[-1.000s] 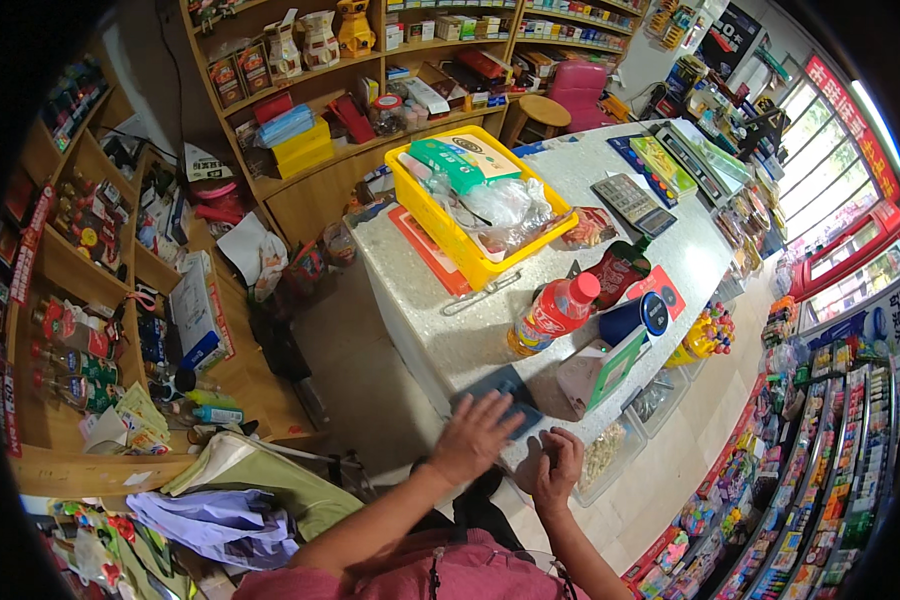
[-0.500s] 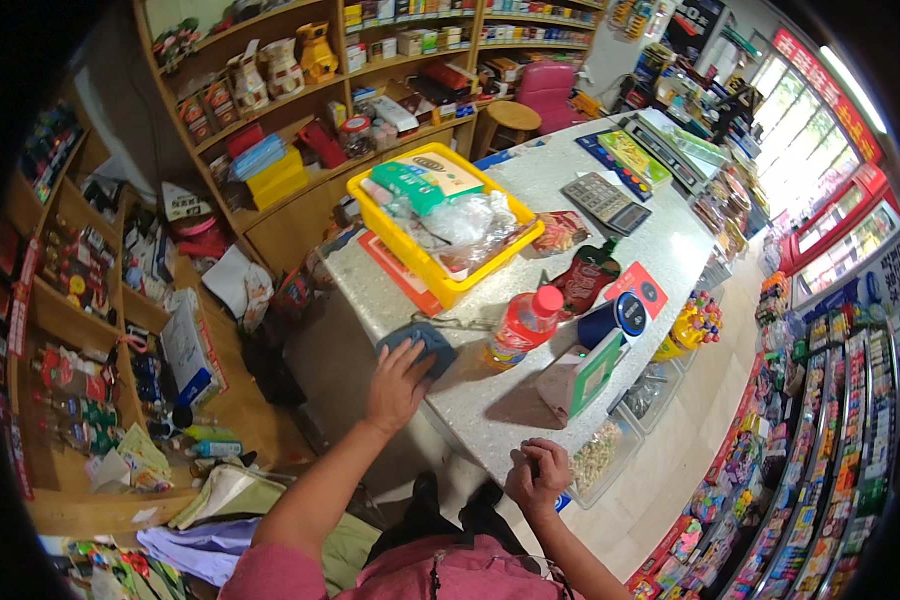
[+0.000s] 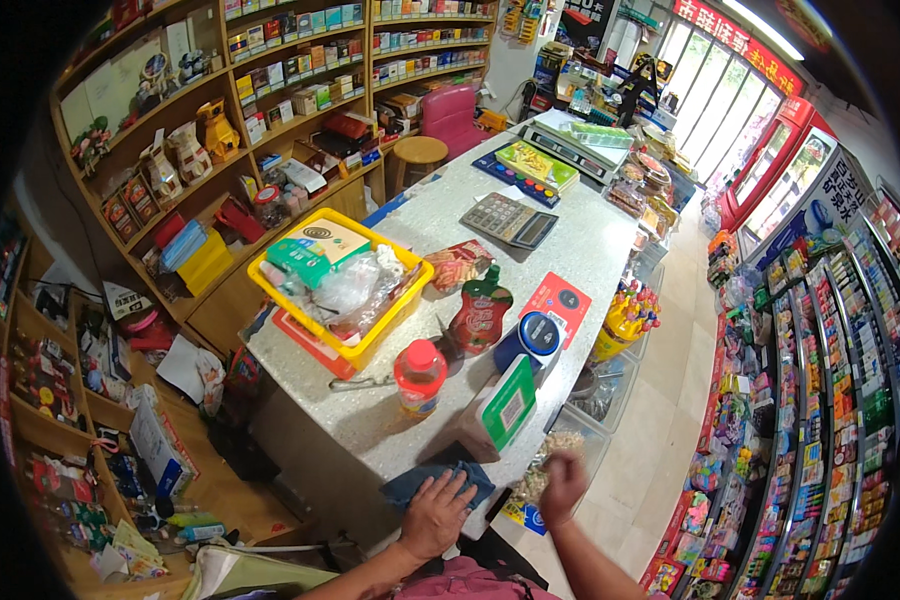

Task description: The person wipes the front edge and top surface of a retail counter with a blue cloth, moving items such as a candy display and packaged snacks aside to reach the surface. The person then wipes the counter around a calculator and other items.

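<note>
My left hand [image 3: 436,517] presses on a folded dark blue cloth [image 3: 398,488] at the near edge of the speckled counter [image 3: 320,440], its fingers bent over the fabric. Off the counter's right side, above the floor, is my right hand [image 3: 565,487], blurred so that its fingers cannot be made out. Just beyond the cloth stands a white-and-green code stand [image 3: 511,402]. A red-capped drink bottle [image 3: 419,378] is to its left. Behind them are a dark blue round tin [image 3: 526,340] and a red pouch with a green cap [image 3: 480,312].
A yellow basket [image 3: 364,352] of packets sits on the counter's left side. Farther back lie a calculator [image 3: 510,219] and a scale [image 3: 580,150]. Clear bins [image 3: 595,440] stand along the counter's right side. Stocked shelves [image 3: 300,60] line the back, and snack racks [image 3: 770,420] the right.
My left hand has slid the cloth rightward along the near edge, from below the basket to beside the code stand. The view has turned, and my right hand has moved and blurred.
</note>
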The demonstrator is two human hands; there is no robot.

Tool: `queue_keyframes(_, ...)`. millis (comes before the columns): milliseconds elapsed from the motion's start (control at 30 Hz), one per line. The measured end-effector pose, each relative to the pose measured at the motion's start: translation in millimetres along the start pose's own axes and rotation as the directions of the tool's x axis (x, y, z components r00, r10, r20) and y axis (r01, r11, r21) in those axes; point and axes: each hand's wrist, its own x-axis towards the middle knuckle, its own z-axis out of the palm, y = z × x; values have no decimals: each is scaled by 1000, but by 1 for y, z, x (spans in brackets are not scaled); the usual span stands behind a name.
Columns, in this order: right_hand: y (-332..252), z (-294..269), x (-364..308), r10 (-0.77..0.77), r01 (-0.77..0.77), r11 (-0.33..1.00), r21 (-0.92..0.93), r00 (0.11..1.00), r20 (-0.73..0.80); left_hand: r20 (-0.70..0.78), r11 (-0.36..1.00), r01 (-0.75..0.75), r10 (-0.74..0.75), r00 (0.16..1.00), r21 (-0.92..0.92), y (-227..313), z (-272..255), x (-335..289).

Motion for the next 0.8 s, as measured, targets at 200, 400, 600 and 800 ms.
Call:
queue_keyframes(200, 27, 54, 244, 154, -160, 971, 178, 987, 52, -36, 993, 114, -113, 993, 28, 13, 1, 14)
queue_keyframes(400, 143, 180, 385, 520, -535, 844, -34, 801, 298, 1, 979, 179, -180, 984, 96, 3, 17, 13)
queue_keyframes(600, 177, 226, 412, 574, -611, 757, 232, 791, 212, -80, 967, 151, -137, 987, 204, 4, 23, 14)
queue_keyframes(800, 223, 141, 475, 329, -339, 932, 130, 940, 90, -82, 969, 119, -104, 991, 216, -5, 33, 13)
